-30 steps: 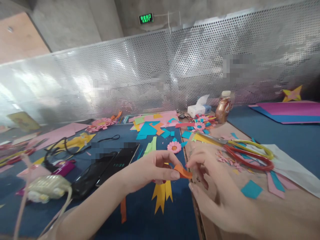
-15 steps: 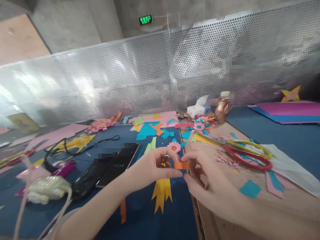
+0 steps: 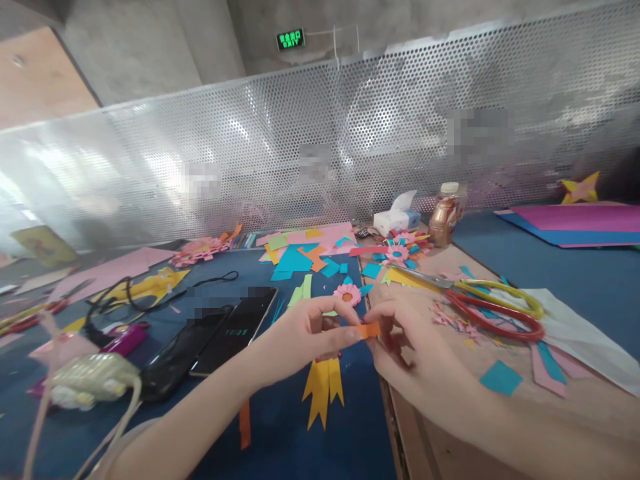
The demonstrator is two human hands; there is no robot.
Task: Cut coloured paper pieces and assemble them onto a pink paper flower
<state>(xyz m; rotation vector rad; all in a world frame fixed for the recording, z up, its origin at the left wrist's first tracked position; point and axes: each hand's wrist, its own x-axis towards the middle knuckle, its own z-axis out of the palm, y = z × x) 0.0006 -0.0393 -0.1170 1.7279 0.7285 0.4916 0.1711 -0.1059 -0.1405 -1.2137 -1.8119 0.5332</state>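
A short orange paper strip point(image 3: 371, 330) is held up between my two hands, above the seam where the blue table meets the brown board. My left hand point(image 3: 307, 330) pinches its left end between thumb and forefinger. At the right end, the fingertips of my right hand point(image 3: 413, 340) close on it. Just beneath lie yellow paper ribbons point(image 3: 323, 393) with notched ends, their upper part partly hidden by my left hand. Beyond my fingers is a pink paper flower point(image 3: 347, 295) with an orange centre. Another orange strip point(image 3: 245, 425) lies under my left forearm.
Scissors with red and yellow handles point(image 3: 493, 313) rest on the board at right, near a teal paper square point(image 3: 501, 378). Two dark phones point(image 3: 235, 333) lie at left beside a cord and a beige pouch point(image 3: 95, 380). Behind are paper scraps point(image 3: 295, 259), a tissue box point(image 3: 397, 221) and a bottle point(image 3: 444, 217).
My left thumb has moved up onto the orange strip, covering more of its left end. The strip has shifted slightly right and tilted a little.
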